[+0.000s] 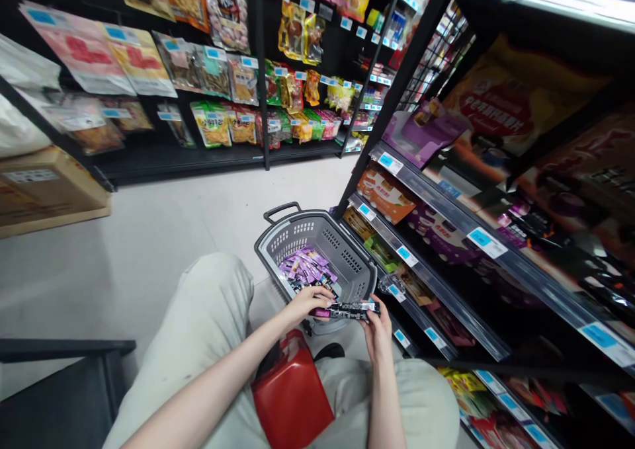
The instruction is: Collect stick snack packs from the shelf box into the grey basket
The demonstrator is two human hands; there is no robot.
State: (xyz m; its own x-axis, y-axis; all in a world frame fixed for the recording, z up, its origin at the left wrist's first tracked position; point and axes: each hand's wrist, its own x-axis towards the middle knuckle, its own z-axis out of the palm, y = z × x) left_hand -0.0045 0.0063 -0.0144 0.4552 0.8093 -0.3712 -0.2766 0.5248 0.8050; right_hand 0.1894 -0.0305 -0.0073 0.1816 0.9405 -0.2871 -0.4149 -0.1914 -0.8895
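Note:
Between my two hands, just over the near rim of a grey shopping basket [354, 254], I hold black snack packets [350, 310] with white print and a bit of pink, lying level. My left hand [310, 301] has its fingers closed on their left end. At the right end, my right hand [378, 323] pinches them between thumb and fingers. How many packets there are, I cannot tell. Inside the basket, a loose pile of small purple packets [308, 264] lies on the left side, with some black ones at its near edge.
Close on my right stands a shelf rack [431, 264] with boxed and bagged snacks. Hanging snack bags [218, 125] fill the far wall rack. A cardboard box [49, 184] sits at left, a dark frame [64, 383] at lower left. Something red [292, 396] lies between my legs.

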